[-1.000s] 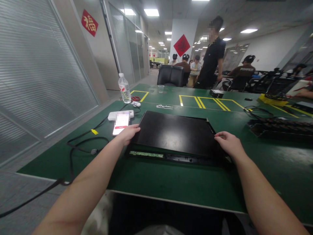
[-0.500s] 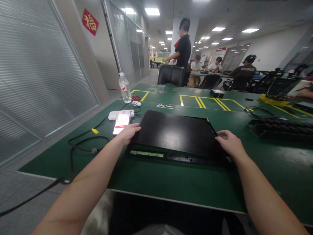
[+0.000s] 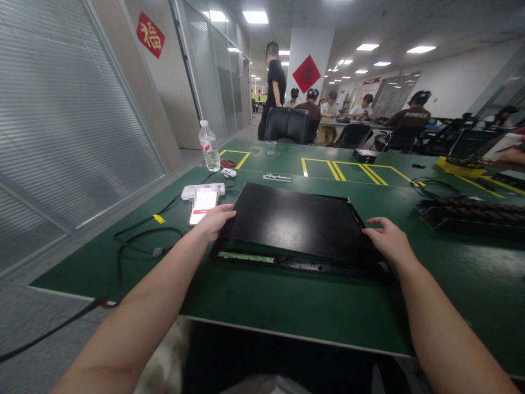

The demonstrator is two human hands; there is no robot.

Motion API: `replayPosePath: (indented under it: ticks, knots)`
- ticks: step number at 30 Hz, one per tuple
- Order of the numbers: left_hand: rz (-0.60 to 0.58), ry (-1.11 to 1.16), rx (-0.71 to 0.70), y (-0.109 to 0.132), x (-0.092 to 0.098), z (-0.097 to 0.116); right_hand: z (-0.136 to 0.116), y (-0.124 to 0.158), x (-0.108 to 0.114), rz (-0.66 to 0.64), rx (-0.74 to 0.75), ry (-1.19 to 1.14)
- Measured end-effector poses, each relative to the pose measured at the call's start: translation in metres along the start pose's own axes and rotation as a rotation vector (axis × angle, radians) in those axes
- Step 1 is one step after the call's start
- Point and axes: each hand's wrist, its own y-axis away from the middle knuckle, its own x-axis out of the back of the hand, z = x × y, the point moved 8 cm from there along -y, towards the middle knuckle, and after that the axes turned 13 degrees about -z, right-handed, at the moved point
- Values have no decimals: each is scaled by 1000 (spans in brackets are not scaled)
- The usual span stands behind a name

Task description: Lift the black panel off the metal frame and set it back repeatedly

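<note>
A flat black screen panel (image 3: 295, 219) lies tilted over a black display frame (image 3: 328, 266) on the green table. Along the frame's near edge, a strip of green circuit board (image 3: 246, 257) is exposed. My left hand (image 3: 219, 221) grips the panel's left edge, thumb on top and the other fingers partly hidden. At the right edge, my right hand (image 3: 388, 238) holds the panel between thumb and fingers, with the fingertips partly out of sight.
Beside my left hand lie a lit phone (image 3: 204, 205) and a white power strip (image 3: 191, 191). A black cable (image 3: 139, 235) loops at left. Farther back stand a water bottle (image 3: 210, 148) and plastic cup (image 3: 270, 146). Dark stacked parts (image 3: 471, 216) lie at right.
The panel and both hands have hardly moved. In the background, a standing person has moved left, uncovering a red diamond sign on the pillar.
</note>
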Motion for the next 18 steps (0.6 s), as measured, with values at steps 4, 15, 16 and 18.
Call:
replayPosePath:
  ticks: [4, 15, 16, 18]
  knots:
    - [9, -20, -41, -3, 5, 1, 0, 0, -1, 2, 11, -6]
    - [30, -278, -189, -14, 19, 7, 5, -3, -1, -11, 4, -43]
    - [24, -313, -195, -15, 20, 6, 5, -3, -1, -13, 3, -49]
    - [-1, -391, -211, -16, 19, 7, 7, -4, -1, -14, -1, -56]
